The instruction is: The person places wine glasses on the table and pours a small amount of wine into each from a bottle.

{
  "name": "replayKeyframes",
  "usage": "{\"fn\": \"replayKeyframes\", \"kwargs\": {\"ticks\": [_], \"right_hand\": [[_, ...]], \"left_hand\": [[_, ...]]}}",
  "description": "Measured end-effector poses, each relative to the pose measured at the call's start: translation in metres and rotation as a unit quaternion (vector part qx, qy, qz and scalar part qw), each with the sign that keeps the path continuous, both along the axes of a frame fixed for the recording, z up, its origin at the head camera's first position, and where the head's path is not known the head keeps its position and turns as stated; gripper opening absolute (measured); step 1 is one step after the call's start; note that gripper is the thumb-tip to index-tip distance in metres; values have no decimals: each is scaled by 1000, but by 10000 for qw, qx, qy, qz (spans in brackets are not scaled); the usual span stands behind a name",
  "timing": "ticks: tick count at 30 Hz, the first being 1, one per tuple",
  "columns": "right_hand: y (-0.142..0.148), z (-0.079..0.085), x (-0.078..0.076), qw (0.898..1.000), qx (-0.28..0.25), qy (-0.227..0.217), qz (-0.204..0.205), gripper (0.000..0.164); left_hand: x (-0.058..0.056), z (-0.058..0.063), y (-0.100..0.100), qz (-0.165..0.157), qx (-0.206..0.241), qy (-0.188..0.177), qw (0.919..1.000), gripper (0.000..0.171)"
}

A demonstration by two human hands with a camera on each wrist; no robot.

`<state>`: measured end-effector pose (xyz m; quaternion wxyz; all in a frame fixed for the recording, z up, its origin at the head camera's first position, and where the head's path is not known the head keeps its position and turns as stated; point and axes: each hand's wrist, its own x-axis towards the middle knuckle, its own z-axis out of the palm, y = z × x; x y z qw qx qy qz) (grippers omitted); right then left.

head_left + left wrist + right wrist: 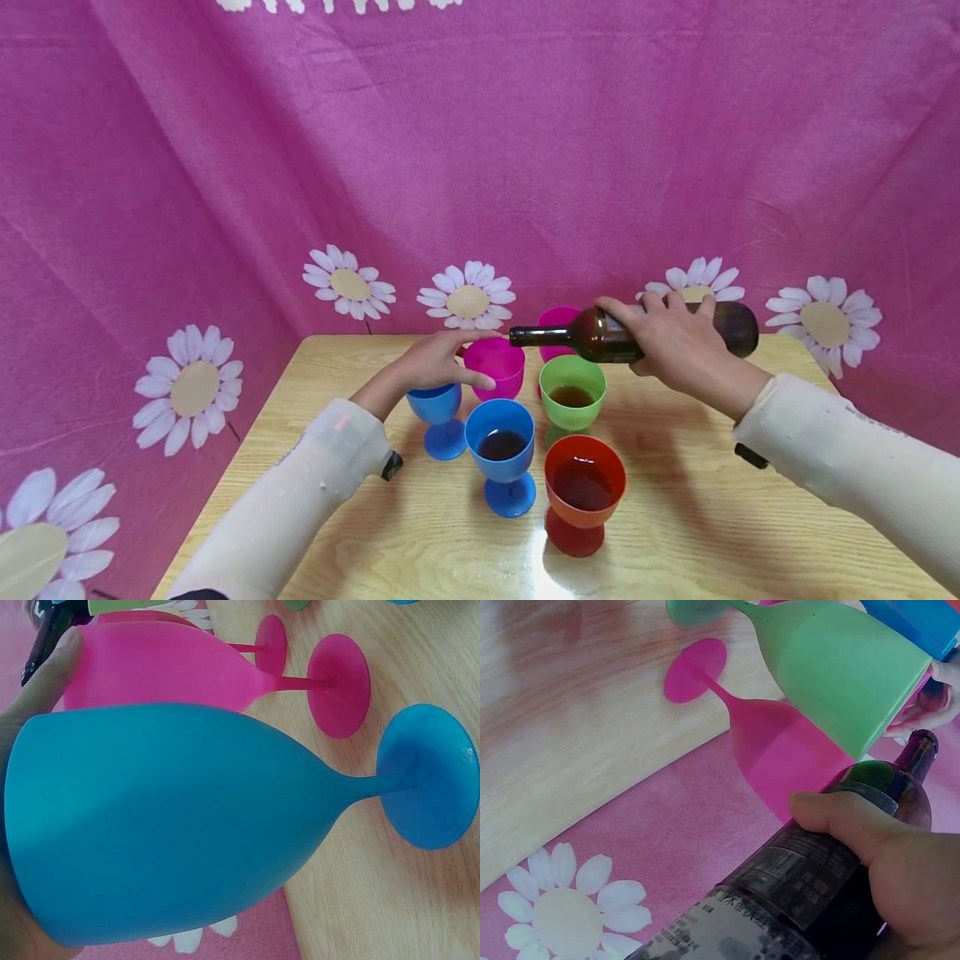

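"Where is the bright pink, plastic-looking goblet (504, 379) standing?"

"On the pale wood-grain bench (705, 475), with the left hand (437, 360) gripping its bowl. At its three o'clock, the right hand (681, 346) is clasping a dark glass-looking bottle (592, 339), nearly level, its mouth overlapping the rim's one o'clock edge."

"What's worrying you?"

"A sudden tilt could be sending any liquid past that rim. At eight o'clock, a blue plastic-looking goblet (437, 408) is standing under the left hand; a jerk could be tipping it."

"And at four?"

"A light-green plastic-looking goblet (574, 420) is holding brown liquid (570, 397); a slipping bottle could be toppling it."
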<state>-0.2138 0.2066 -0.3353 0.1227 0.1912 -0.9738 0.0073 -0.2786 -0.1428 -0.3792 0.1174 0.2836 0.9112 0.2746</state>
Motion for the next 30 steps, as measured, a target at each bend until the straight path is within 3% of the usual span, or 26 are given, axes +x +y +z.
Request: {"fn": "replayKeyframes", "kwargs": {"ticks": [30], "right_hand": [[-2,3,0,9998,203,-21,-37,92]], "left_hand": [[0,0,0,-27,53,8,10000,80]]}}
